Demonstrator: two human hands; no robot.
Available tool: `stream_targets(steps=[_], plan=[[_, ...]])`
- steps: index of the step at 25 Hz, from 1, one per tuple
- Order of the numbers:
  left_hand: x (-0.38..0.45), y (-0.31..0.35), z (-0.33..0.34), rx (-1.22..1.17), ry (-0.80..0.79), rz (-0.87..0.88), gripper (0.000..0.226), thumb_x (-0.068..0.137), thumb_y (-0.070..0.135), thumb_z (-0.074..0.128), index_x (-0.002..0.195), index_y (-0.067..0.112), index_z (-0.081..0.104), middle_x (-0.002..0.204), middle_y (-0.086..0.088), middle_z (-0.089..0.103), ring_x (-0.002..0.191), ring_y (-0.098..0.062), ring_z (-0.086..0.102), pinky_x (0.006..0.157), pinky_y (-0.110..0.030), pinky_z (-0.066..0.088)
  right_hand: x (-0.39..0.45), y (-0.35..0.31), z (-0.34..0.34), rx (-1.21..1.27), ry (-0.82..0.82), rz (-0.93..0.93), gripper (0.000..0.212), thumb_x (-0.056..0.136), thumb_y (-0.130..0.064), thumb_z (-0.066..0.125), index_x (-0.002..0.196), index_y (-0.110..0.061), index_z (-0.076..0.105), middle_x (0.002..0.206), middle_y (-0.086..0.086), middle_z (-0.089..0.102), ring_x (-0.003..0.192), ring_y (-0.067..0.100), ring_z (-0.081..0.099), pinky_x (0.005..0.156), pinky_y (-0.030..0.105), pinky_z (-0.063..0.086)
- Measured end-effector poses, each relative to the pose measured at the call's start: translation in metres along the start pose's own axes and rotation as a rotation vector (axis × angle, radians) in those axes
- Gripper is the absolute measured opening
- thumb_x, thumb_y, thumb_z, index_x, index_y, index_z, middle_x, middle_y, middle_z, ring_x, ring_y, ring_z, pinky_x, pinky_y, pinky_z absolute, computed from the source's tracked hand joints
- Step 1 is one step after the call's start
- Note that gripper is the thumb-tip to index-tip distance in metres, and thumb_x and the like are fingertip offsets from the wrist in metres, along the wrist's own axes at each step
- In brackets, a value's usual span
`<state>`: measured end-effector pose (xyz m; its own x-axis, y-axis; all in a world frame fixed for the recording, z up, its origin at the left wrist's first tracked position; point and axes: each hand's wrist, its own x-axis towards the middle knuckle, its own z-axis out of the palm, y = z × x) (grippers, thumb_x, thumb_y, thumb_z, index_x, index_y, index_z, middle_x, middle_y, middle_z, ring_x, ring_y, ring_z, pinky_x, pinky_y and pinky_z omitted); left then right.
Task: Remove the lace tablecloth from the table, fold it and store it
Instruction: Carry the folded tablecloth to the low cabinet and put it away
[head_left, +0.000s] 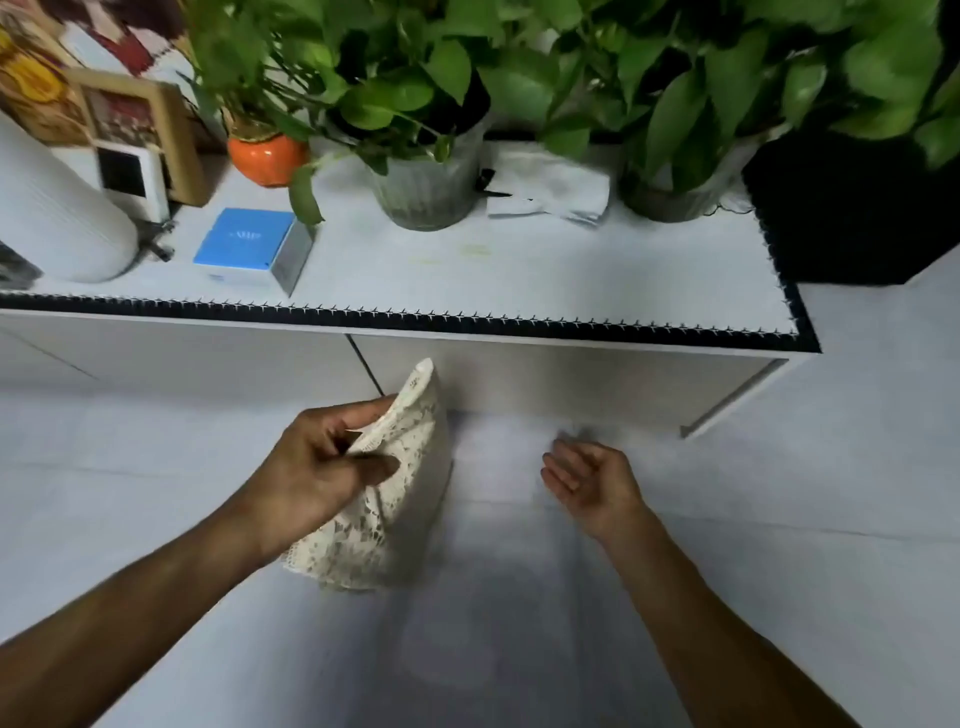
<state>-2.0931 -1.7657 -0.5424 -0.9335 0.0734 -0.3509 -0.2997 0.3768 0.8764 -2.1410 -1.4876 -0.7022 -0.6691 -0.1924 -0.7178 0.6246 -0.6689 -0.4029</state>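
Cream lace tablecloth, apparently folded, hangs pinched in left hand.

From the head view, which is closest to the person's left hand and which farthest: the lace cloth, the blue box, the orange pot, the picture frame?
1. lace tablecloth: gripped by the left hand.
2. blue box: on the tabletop, above-left.
3. orange pot: behind the box.
4. picture frame: back left.

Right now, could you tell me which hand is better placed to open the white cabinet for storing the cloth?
The right hand: it hangs open and empty just in front of the white cabinet. The left hand is busy, pinching the folded cream lace tablecloth.
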Motion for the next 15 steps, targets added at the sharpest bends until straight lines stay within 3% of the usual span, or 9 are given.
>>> stream_targets(steps=[2, 4, 5, 7, 8, 10, 12, 15], plan=[[0.001, -0.005, -0.008, 0.114, -0.059, 0.016, 0.063, 0.086, -0.006, 0.065, 0.115, 0.050, 0.066, 0.091, -0.001, 0.077, 0.066, -0.029, 0.062, 0.061, -0.037, 0.048, 0.031, 0.002, 0.007, 0.119, -0.036, -0.026, 0.026, 0.082, -0.012, 0.054, 0.061, -0.017, 0.039, 0.052, 0.003, 0.035, 0.048, 0.019, 0.035, 0.074, 0.028, 0.042], [0.002, 0.001, -0.026, 0.191, -0.166, 0.016, 0.065, 0.086, -0.007, 0.066, 0.114, 0.052, 0.066, 0.085, -0.004, 0.067, 0.063, -0.029, 0.048, 0.059, -0.041, 0.041, 0.052, 0.004, 0.010, 0.214, 0.052, -0.018, 0.033, 0.084, -0.019, 0.060, 0.058, -0.017, 0.039, 0.062, 0.006, 0.034, 0.057, 0.024, 0.038, 0.093, 0.033, 0.044], [0.003, 0.009, -0.035, 0.203, -0.220, 0.024, 0.062, 0.086, -0.006, 0.066, 0.116, 0.048, 0.066, 0.091, -0.005, 0.070, 0.066, -0.037, 0.054, 0.062, -0.047, 0.047, 0.056, 0.003, 0.011, 0.280, 0.059, -0.034, 0.033, 0.078, -0.019, 0.065, 0.056, -0.018, 0.041, 0.064, 0.004, 0.032, 0.059, 0.023, 0.035, 0.092, 0.035, 0.043], [0.000, 0.023, -0.047, 0.182, -0.316, 0.045, 0.055, 0.086, -0.005, 0.067, 0.124, 0.035, 0.066, 0.113, -0.009, 0.074, 0.100, -0.044, 0.067, 0.091, -0.059, 0.051, 0.060, 0.005, 0.016, 0.366, 0.017, -0.080, 0.025, 0.074, -0.015, 0.065, 0.058, -0.018, 0.046, 0.073, 0.003, 0.040, 0.070, 0.024, 0.042, 0.093, 0.041, 0.039], [-0.002, 0.027, -0.047, 0.172, -0.346, 0.049, 0.054, 0.087, -0.006, 0.066, 0.126, 0.031, 0.065, 0.117, -0.007, 0.073, 0.110, -0.038, 0.066, 0.099, -0.053, 0.049, 0.059, 0.007, 0.019, 0.378, 0.026, -0.101, 0.020, 0.077, -0.014, 0.062, 0.062, -0.018, 0.049, 0.082, 0.003, 0.048, 0.083, 0.025, 0.048, 0.100, 0.047, 0.037], [-0.005, 0.035, -0.042, 0.174, -0.353, 0.044, 0.053, 0.087, -0.009, 0.064, 0.126, 0.027, 0.065, 0.117, -0.002, 0.073, 0.111, -0.024, 0.067, 0.098, -0.037, 0.051, 0.055, 0.008, 0.026, 0.389, 0.040, -0.118, 0.018, 0.077, -0.015, 0.059, 0.063, -0.020, 0.049, 0.084, 0.000, 0.057, 0.097, 0.024, 0.052, 0.107, 0.052, 0.031], [0.000, 0.043, -0.035, 0.191, -0.376, 0.050, 0.052, 0.087, -0.011, 0.062, 0.127, 0.022, 0.064, 0.115, 0.000, 0.074, 0.109, -0.019, 0.068, 0.097, -0.035, 0.053, 0.055, 0.004, 0.025, 0.374, 0.093, -0.145, 0.019, 0.074, -0.018, 0.058, 0.061, -0.022, 0.045, 0.078, -0.003, 0.055, 0.088, 0.020, 0.052, 0.104, 0.046, 0.035], [0.014, 0.057, -0.036, 0.213, -0.433, 0.121, 0.052, 0.088, -0.012, 0.061, 0.131, 0.017, 0.061, 0.121, 0.003, 0.071, 0.114, -0.015, 0.066, 0.100, -0.035, 0.051, 0.053, 0.002, 0.020, 0.281, 0.147, -0.102, 0.015, 0.068, -0.017, 0.050, 0.057, -0.020, 0.040, 0.066, 0.002, 0.041, 0.059, 0.020, 0.043, 0.075, 0.034, 0.038]])
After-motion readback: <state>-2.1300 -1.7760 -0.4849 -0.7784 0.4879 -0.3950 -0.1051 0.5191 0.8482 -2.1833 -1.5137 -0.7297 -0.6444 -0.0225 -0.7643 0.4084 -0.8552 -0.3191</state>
